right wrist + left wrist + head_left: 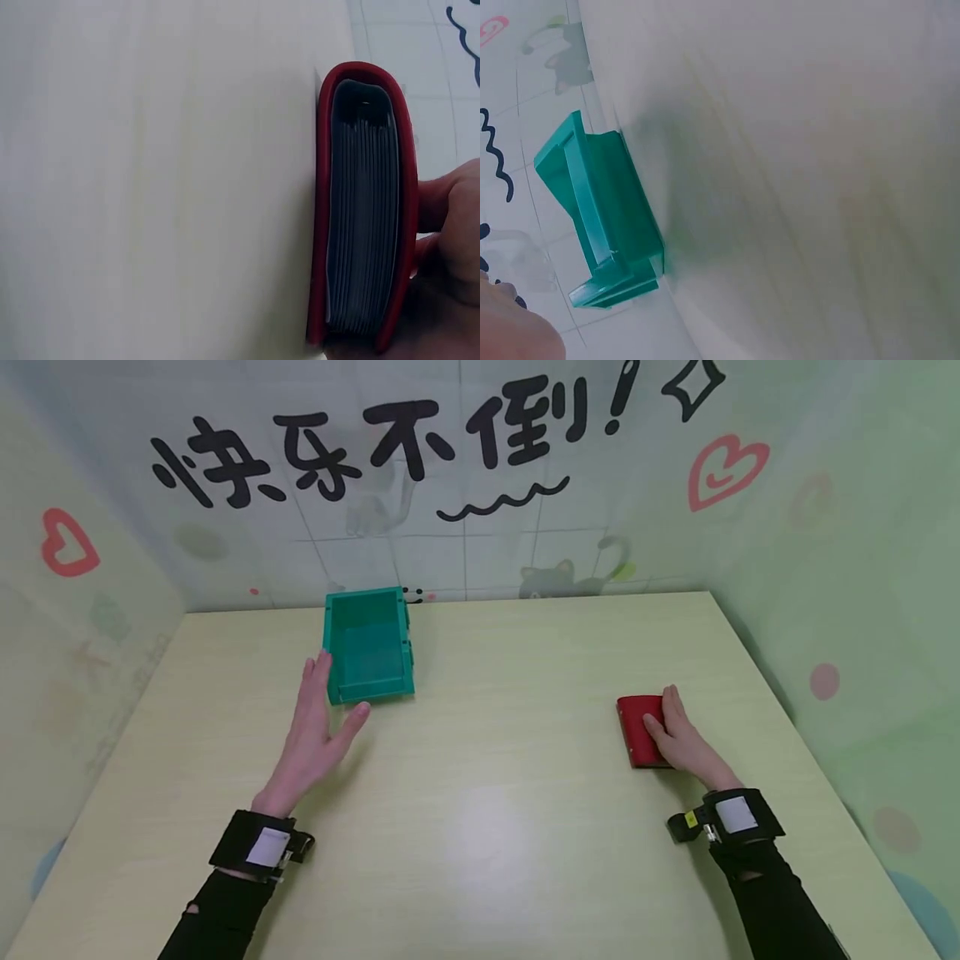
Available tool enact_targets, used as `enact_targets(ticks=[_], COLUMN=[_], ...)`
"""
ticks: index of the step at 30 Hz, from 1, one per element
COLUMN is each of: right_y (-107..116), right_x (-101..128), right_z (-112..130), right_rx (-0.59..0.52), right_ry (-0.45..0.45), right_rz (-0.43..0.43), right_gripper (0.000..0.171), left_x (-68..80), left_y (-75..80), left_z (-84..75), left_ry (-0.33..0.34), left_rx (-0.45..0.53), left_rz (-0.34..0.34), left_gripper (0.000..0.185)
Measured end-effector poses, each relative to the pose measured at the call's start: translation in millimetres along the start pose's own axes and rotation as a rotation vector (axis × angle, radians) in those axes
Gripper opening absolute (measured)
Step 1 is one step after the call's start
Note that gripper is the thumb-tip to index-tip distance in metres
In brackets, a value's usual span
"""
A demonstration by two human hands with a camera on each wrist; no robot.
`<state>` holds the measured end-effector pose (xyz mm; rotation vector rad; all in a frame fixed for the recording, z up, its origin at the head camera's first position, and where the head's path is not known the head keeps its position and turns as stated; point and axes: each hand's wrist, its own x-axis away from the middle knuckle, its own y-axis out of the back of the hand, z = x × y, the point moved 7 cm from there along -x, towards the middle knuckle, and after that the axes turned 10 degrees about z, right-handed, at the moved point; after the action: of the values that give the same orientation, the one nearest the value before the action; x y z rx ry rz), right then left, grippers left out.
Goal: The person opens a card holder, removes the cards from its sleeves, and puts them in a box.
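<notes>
A teal open-topped plastic bin stands near the table's back edge, left of centre. My left hand is beside its near left corner, fingers extended along the left side and thumb spread toward the near edge. Whether it touches the bin is unclear. The left wrist view shows the bin from the side. On the right, my right hand holds a red card holder, thumb on its upper cover. Its stacked sleeves face the right wrist view; the fingers on the far side are mostly hidden.
The pale wooden table stretches between both hands. A printed fabric backdrop rises behind its back edge, with similar green-toned cloth at the left and right sides. Black bands with devices sit on both wrists.
</notes>
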<state>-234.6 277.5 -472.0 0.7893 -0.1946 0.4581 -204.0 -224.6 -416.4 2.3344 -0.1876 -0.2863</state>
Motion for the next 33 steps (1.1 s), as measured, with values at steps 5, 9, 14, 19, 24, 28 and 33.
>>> enact_targets(ticks=[5, 9, 14, 19, 24, 28, 33], right_y=[-14, -25, -40, -53, -51, -46, -51], right_x=[-10, -19, -31, -36, -30, -25, -26], right_z=[19, 34, 53, 74, 83, 73, 70], right_rx=[0.006, 0.017, 0.056, 0.1, 0.127, 0.138, 0.182], right_ry=[0.011, 0.022, 0.029, 0.046, 0.049, -0.016, -0.006], right_rz=[-0.004, -0.015, -0.033, -0.089, -0.245, -0.333, -0.304], right_gripper=[0.071, 0.067, 0.064, 0.063, 0.059, 0.059, 0.044], left_x=[-0.6, -1.0, -4.7, -9.9, -15.1, -16.2, -15.2], left_y=[-14.4, -26.6, -40.8, -52.1, -61.2, -67.2, -74.8], left_z=[-12.4, -19.7, -25.9, -31.6, -36.6, -39.7, -39.9], left_ry=[-0.034, -0.039, -0.032, -0.024, -0.02, -0.012, 0.011], left_rx=[0.069, 0.097, 0.13, 0.192, 0.266, 0.324, 0.415], left_rz=[0.067, 0.145, 0.226, 0.262, 0.266, 0.268, 0.293], left_gripper=[0.084, 0.081, 0.077, 0.073, 0.071, 0.069, 0.068])
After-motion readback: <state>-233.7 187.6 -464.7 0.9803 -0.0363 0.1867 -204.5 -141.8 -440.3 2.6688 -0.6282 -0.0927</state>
